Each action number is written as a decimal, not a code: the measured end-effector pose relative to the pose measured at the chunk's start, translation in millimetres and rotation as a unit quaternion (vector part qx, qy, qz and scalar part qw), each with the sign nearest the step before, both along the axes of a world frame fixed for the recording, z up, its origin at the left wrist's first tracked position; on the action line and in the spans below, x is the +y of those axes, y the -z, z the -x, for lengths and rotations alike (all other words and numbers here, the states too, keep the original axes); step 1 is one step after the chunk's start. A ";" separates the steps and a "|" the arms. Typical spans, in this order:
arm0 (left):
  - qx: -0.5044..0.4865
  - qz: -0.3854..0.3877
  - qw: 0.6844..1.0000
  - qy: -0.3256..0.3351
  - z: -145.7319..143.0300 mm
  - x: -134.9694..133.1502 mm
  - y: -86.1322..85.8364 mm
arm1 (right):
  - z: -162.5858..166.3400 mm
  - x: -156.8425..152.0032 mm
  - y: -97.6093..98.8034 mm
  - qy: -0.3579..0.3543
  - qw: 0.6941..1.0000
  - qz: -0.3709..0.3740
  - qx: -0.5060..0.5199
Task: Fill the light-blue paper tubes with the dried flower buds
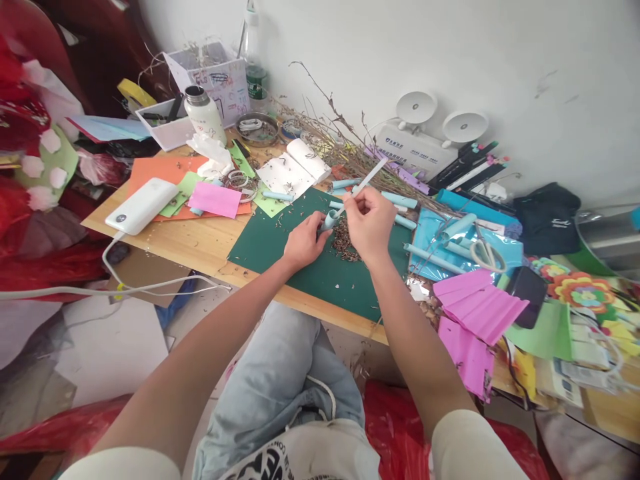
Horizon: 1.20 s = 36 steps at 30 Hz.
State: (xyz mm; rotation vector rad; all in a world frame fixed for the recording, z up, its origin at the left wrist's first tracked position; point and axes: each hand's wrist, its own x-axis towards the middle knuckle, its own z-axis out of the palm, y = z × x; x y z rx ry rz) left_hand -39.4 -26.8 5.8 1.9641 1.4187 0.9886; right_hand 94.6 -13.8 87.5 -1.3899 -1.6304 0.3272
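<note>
My left hand (304,241) is closed around a small light-blue paper tube (330,219), held over the dark green cutting mat (280,247). My right hand (369,223) pinches a thin white stick (365,181) whose lower end pokes into the tube's opening. A small heap of brown dried plant bits (345,241) lies on the mat just under both hands. More light-blue rolled tubes (400,200) lie behind my right hand.
Dried twigs (340,140), a white power bank (141,205) with cable, pink note paper (215,199), orange paper, a flask (204,115), pink folded fans (475,307), a black phone (526,295), scissors (483,253) on blue sheet, and a white twin-lamp box (415,143) crowd the wooden table.
</note>
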 end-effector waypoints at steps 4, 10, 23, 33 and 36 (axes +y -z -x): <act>-0.003 -0.004 1.000 -0.001 0.2 0.1 0.2 | 1.9 0.4 0.1 -0.014 1.000 -0.001 0.003; 0.005 0.004 1.000 -0.006 0.4 0.0 -0.6 | 6.2 2.1 4.0 -0.001 1.000 -0.002 0.021; 0.005 0.005 1.000 0.000 0.6 0.1 -1.4 | -3.4 4.9 3.2 -0.046 0.991 -0.047 -0.119; 0.008 0.002 1.000 -0.003 0.7 0.2 -0.2 | -9.8 0.8 -0.4 -0.077 0.992 -0.032 -0.095; 0.007 0.005 1.000 -0.003 0.6 0.9 0.8 | -12.6 -0.6 -0.2 -0.070 0.997 -0.011 -0.039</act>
